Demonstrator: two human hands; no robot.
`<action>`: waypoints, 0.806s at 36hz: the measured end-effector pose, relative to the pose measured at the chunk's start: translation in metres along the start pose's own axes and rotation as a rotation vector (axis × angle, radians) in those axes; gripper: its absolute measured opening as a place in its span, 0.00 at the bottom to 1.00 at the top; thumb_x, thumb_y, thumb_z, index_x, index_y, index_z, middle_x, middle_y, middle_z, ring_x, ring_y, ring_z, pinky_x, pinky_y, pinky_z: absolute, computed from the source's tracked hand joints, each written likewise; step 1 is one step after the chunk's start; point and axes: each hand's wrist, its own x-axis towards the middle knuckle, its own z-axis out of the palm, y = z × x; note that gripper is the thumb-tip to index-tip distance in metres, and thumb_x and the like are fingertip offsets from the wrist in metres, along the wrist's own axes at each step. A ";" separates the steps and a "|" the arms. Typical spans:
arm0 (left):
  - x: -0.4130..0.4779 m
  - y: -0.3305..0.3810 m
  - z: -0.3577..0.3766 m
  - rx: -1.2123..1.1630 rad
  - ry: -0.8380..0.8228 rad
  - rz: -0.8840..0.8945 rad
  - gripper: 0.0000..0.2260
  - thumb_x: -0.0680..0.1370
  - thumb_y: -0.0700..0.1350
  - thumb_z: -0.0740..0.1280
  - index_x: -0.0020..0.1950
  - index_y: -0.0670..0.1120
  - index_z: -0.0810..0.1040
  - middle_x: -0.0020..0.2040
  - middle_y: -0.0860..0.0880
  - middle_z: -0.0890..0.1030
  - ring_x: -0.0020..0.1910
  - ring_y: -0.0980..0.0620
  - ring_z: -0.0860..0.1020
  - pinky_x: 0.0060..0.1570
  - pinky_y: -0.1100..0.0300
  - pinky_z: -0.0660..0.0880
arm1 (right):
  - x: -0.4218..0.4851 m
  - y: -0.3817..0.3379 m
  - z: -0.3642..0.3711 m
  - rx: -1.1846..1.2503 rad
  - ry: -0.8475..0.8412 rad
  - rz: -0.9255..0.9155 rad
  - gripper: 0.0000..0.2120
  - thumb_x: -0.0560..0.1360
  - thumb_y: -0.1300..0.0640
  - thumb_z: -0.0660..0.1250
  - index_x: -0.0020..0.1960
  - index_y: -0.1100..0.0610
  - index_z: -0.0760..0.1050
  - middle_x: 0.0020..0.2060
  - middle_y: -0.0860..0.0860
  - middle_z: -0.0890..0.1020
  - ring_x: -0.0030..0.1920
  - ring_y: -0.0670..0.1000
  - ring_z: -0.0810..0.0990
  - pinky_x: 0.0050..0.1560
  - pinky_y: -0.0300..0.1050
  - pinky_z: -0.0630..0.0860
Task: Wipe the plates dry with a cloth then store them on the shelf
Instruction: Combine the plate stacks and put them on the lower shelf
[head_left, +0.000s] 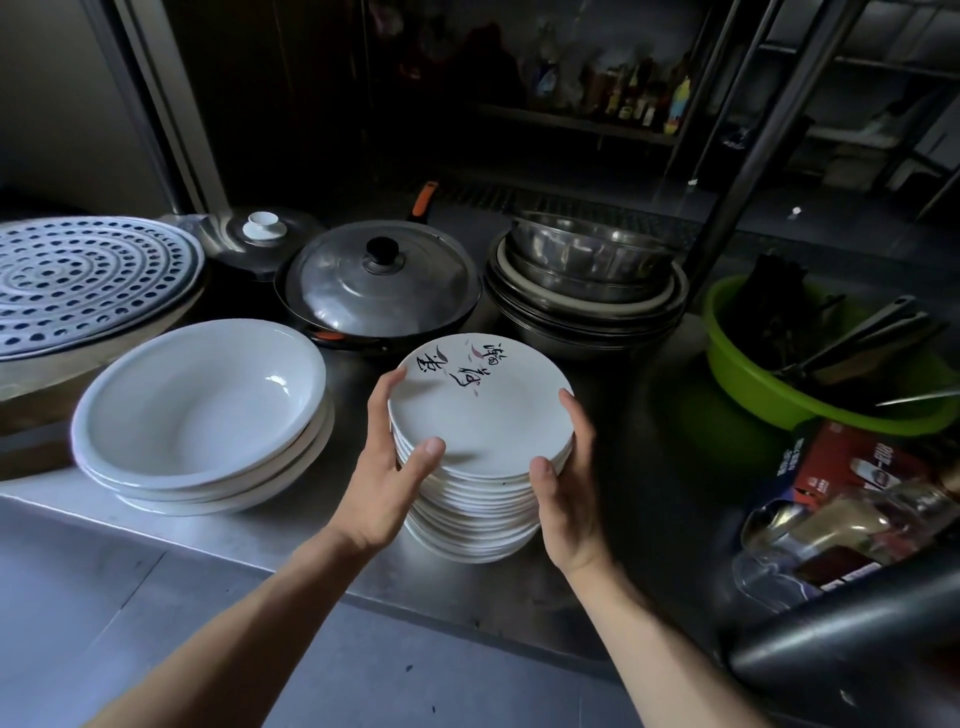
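Observation:
A tall stack of white plates (478, 499) stands on the steel shelf surface (208, 540) in the middle of the head view. The top plate (483, 410) carries black brush lettering and pink marks near its far rim. My left hand (387, 467) grips the stack's left side, thumb on the top plate's near rim and fingers curled round the far left edge. My right hand (566, 483) grips the right side the same way, thumb on the near rim. No cloth is in view.
A stack of wide white bowls (202, 415) sits just left. Behind are a lidded black wok (379, 291), stacked steel basins (587, 280) and a perforated steamer tray (88, 280). A green basin of utensils (821, 358) and packaged goods (852, 509) crowd the right.

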 end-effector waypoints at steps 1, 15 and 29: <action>0.000 0.000 -0.001 0.008 -0.010 -0.008 0.44 0.72 0.71 0.70 0.81 0.58 0.54 0.78 0.55 0.68 0.77 0.55 0.67 0.79 0.46 0.62 | 0.000 0.000 -0.002 -0.013 -0.007 0.004 0.43 0.71 0.28 0.66 0.78 0.47 0.56 0.74 0.50 0.67 0.73 0.50 0.70 0.72 0.54 0.68; -0.002 0.006 -0.011 0.053 -0.090 -0.072 0.40 0.75 0.65 0.69 0.82 0.65 0.51 0.73 0.71 0.70 0.75 0.62 0.69 0.78 0.48 0.64 | -0.004 -0.011 -0.017 -0.121 -0.146 0.092 0.37 0.73 0.36 0.64 0.78 0.40 0.54 0.75 0.43 0.67 0.73 0.41 0.68 0.74 0.48 0.67; -0.015 0.025 -0.029 0.313 -0.088 -0.130 0.41 0.75 0.74 0.61 0.84 0.61 0.50 0.83 0.53 0.58 0.82 0.54 0.56 0.81 0.44 0.57 | -0.012 -0.046 -0.029 -0.498 -0.170 0.151 0.33 0.72 0.26 0.56 0.76 0.27 0.52 0.79 0.41 0.53 0.78 0.39 0.52 0.78 0.55 0.55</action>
